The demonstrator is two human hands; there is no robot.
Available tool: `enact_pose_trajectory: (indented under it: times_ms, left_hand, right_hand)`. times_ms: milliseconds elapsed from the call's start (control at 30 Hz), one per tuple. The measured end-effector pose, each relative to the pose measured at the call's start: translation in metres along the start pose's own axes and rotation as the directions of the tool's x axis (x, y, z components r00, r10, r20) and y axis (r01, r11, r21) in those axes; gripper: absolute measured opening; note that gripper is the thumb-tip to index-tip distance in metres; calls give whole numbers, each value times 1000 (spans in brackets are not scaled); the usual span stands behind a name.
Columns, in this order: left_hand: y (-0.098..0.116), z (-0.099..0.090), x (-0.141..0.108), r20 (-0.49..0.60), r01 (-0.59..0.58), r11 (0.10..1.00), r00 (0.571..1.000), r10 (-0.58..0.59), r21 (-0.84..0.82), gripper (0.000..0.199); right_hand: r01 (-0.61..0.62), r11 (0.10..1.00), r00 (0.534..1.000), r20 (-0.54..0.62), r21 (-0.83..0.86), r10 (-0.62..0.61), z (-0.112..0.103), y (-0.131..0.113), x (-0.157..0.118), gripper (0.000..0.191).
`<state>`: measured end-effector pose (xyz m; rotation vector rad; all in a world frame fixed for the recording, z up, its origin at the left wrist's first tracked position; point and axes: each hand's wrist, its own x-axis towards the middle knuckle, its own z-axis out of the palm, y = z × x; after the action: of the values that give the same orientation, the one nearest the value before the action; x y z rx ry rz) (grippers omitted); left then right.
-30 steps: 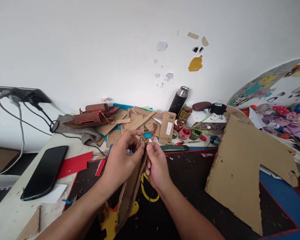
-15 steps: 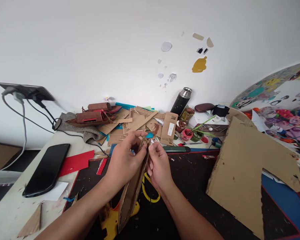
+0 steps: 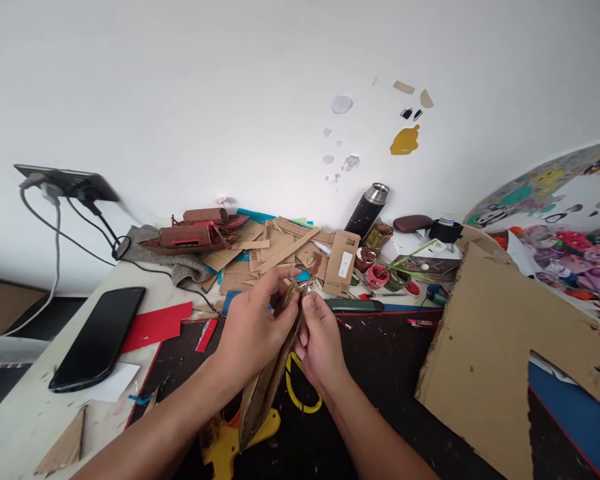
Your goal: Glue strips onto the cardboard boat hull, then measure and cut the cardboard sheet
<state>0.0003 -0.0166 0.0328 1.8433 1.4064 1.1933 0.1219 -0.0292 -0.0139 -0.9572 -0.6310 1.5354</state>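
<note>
Two hands met over the middle of the bench (image 3: 20,427), pinching the far end of a long folded cardboard strip (image 3: 265,393) between them. The left hand (image 3: 253,330) had thumb and forefinger closed on the strip's top edge from the left; the right hand (image 3: 323,337) pressed it from the right, fingers curled shut on the same end. The strip ran down and nearward, its lower end just above a yellow tool (image 3: 230,433) on the dark mat.

To do this well, I judged the pinch should sit close to the fold and the pressure stay even on both sides — corrugated board creases crookedly when one side pulls harder.

Of containers, a black flask (image 3: 366,210) with a steel cap stood shut by the far wall, contents hidden. Near it, small paint pots (image 3: 377,273) lay open — one showed pinkish-red paint, another green. A large cut cardboard sheet (image 3: 485,360) leaned at the right; a dark phone (image 3: 97,337) lay at the left.
</note>
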Motion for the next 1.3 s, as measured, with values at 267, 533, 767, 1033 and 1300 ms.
enact_pose_trajectory:
  times_ms: [267,533,767,1033,1300]
  left_hand:
    - [-1,1,-1,-36,-65,997,997,67,49,33]
    - [-2,2,0,-22,-38,999,999,39,37,32]
    - [-12,2,5,-14,-3,999,1000,3,35,31]
    - [-13,-3,9,-19,96,995,995,-96,-36,32]
    - [-8,-5,11,-3,135,986,991,-136,-96,34]
  right_hand:
    - [-1,1000,1000,-10,2,1,1,3,0,63]
    - [19,1000,1000,-5,13,-19,1,2,2,62]
    - [-8,1000,1000,21,29,7,1,5,0,58]
    - [-29,1000,996,83,10,28,1,8,-2,55]
    - [-28,999,994,104,33,25,1,11,2,52]
